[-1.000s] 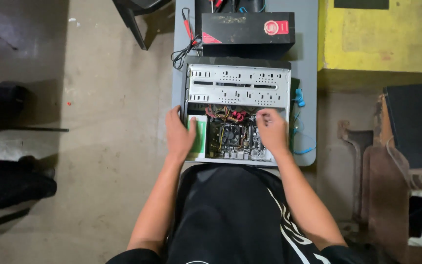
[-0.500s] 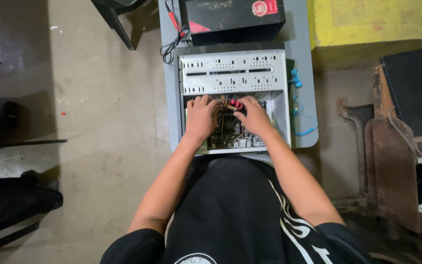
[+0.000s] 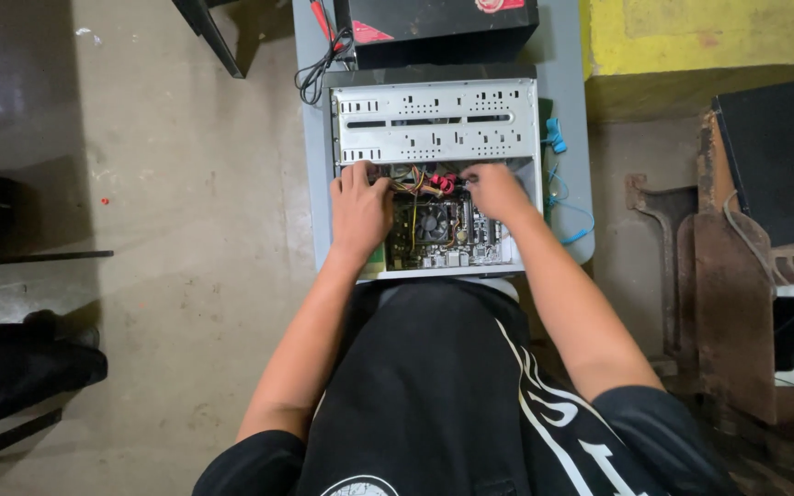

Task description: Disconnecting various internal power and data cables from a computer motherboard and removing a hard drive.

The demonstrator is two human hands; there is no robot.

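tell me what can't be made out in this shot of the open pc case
Head view only:
- Left hand fingertips: tucked among the wires, grip unclear.
- Right hand fingertips: hidden the same way.
- Circuit board: part covered by both hands, parts too small.
- Black box: cut off by the top edge.

Left hand (image 3: 360, 213): forearm extended forward, palm down, fingers (image 3: 353, 176) loosely curled, pointing ahead. Right hand (image 3: 496, 191): forearm angled inward, palm down, fingertips (image 3: 467, 174) bent leftward toward the left hand.
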